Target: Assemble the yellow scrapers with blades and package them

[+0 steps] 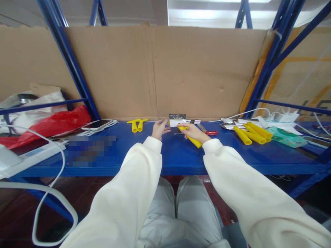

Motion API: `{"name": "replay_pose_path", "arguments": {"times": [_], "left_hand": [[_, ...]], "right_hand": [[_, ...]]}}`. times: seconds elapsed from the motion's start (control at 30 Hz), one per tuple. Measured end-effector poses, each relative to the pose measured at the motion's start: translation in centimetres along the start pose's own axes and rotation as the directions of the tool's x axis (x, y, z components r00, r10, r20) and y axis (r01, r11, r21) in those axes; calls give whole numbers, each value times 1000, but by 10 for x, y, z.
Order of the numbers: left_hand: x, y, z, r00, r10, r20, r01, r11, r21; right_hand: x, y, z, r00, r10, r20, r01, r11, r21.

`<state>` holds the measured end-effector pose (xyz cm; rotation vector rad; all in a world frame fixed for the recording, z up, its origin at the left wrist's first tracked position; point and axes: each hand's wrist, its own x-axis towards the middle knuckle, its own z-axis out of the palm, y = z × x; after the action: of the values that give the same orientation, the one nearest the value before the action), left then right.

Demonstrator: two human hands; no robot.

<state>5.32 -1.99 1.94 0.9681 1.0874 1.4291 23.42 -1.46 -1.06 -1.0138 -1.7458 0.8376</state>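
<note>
My right hand (192,132) is closed around a yellow tapered plastic tube (195,141), its wider end pointing down toward me. Just left of it, my left hand (159,129) hovers over the blue table (139,151) with fingers stretched and apart, holding nothing that I can see. A small black-and-white packet (177,119) stands upright behind and between both hands. Beside my right hand lies a red-handled tool (212,133); part of it is hidden by the hand. Two yellow pieces with crossbar ends (134,126) lie to the left of my left hand.
Several yellow tubes (256,133) lie at right, near a green tissue pack (287,137) and white cables. At left are a phone (96,124), coiled white cable, a red bag (64,120) and a blurred-out patch. Cardboard (193,72) and blue posts stand behind.
</note>
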Motion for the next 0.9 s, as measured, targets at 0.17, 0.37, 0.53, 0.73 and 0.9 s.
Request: {"name": "replay_pose_path", "arguments": {"times": [0.17,0.37,0.53,0.73,0.9], "left_hand": [[1,-1,-1,1000,-2,-18,4,995,95],[-1,1,0,1000,-13,-17,15,986,164],[-5,4,1,1000,-18,-7,19,981,193],[-6,3,1,1000,-14,-4,14,975,223],[-5,2,1,1000,-11,0,10,968,250]], "right_hand": [[1,-9,-11,983,72,-170,-102,979,-175],[-5,-23,-50,919,107,-378,-242,912,-330],[-14,-28,-125,840,181,-511,-479,690,-543],[-46,-8,-217,776,137,-616,-621,342,-706],[-69,30,-249,773,120,-623,-633,214,-744]]}}
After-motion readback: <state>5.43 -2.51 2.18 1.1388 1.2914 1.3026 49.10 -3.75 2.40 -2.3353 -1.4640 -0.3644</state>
